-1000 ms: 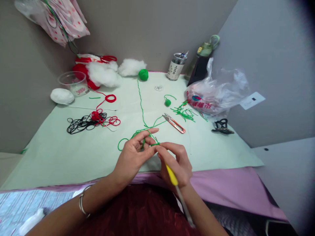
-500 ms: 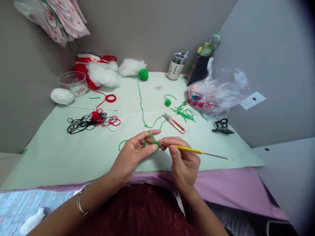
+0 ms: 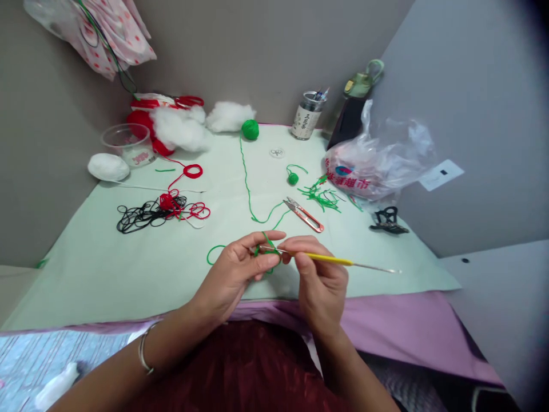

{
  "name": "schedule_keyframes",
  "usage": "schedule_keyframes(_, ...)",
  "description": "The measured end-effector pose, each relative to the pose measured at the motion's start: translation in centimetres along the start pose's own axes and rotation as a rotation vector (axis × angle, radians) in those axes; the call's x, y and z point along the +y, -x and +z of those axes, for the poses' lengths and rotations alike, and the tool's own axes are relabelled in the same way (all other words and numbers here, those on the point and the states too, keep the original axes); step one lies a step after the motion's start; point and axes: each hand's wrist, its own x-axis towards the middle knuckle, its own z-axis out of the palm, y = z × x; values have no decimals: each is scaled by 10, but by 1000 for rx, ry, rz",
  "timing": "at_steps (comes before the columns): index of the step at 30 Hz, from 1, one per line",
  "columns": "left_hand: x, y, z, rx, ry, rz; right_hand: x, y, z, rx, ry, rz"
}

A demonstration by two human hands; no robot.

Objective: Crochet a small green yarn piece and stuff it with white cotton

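My right hand [image 3: 321, 280] grips a crochet hook [image 3: 330, 259] by its yellow handle, pen-fashion, with one metal end pointing left. Between the thumb and fingers of my left hand [image 3: 240, 266] is green yarn [image 3: 269, 250], also looped over the raised index finger. The hook's left end lies among these green loops; exactly how it passes through them is too small to make out. From my left hand the strand runs past the thread snips [image 3: 303, 214] and back to a green yarn ball [image 3: 250, 130]. A loose green loop [image 3: 213, 254] lies left of the hand.
Black cord [image 3: 139, 216] and red yarn [image 3: 193, 171] lie at left, near a white yarn ball [image 3: 108, 167] and clear tub [image 3: 128, 146]. White stuffing [image 3: 180, 129] sits behind. Green scraps [image 3: 323, 197], a plastic bag [image 3: 369, 163] and a black hair claw [image 3: 388, 221] are at right.
My left hand has shifted slightly right and its index finger has risen away from the thumb less steeply. The hook has tilted a little, its right end now slightly higher and further left.
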Motion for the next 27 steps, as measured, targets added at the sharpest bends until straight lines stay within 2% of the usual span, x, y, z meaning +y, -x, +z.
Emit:
schedule_keyframes(4,-3,2,0,-27,-132,92,5,2,0,14,-26,68)
schedule_keyframes(8,-1,3,-4,-4,-179,88,8,0,-4,11,-211,187)
schedule_keyframes(11,0,3,-4,12,-202,89,6,-2,-6,-10,-228,185)
schedule_keyframes(15,-2,3,-6,39,-256,136,-2,1,-9,-27,-31,90)
schedule_keyframes(19,-6,3,-8,90,-342,194,-7,6,-9,-86,225,-137)
schedule_keyframes(22,-7,3,-9,112,-406,236,-6,9,-9,-119,302,-287)
schedule_keyframes(24,-6,4,-9,118,-437,267,-4,11,-10,-121,307,-319)
schedule_keyframes(27,-5,3,-10,110,-443,271,-2,10,-11,-116,301,-293)
